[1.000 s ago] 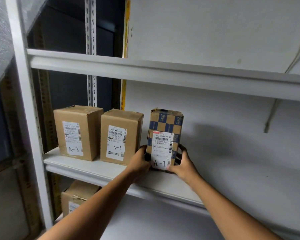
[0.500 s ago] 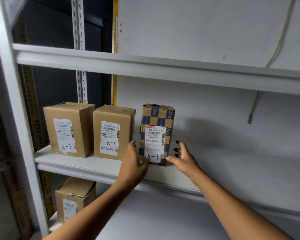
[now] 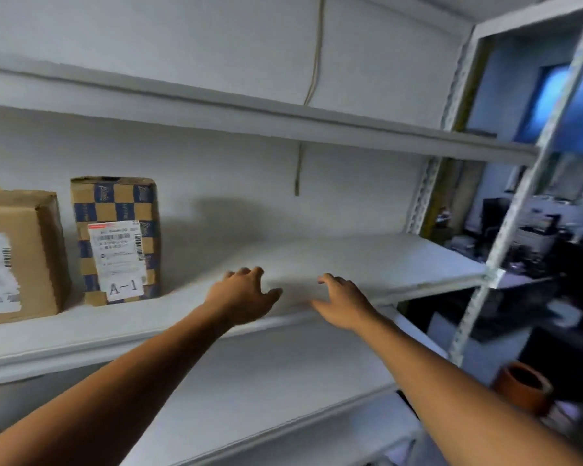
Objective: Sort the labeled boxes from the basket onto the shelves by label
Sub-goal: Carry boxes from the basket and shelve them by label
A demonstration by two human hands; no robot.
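A blue-and-tan checkered box (image 3: 117, 238) with a white label reading A-1 stands upright on the white middle shelf (image 3: 367, 264), at the left. Beside it on the left is a plain brown carton (image 3: 17, 257), partly cut off by the frame edge. My left hand (image 3: 243, 295) hovers over the shelf's front edge, well to the right of the checkered box, with fingers spread and nothing in it. My right hand (image 3: 342, 301) is a little further right, also spread and holding nothing. The basket is out of view.
A white upper shelf (image 3: 283, 121) runs above, and a lower shelf (image 3: 266, 391) lies below my arms. A perforated white upright post (image 3: 505, 237) stands at the right. An orange round container (image 3: 522, 386) sits low right, with dark cluttered furniture behind.
Both hands let go of the checkered box and drew away to the right. The view swung right, so the boxes now sit at the left edge.
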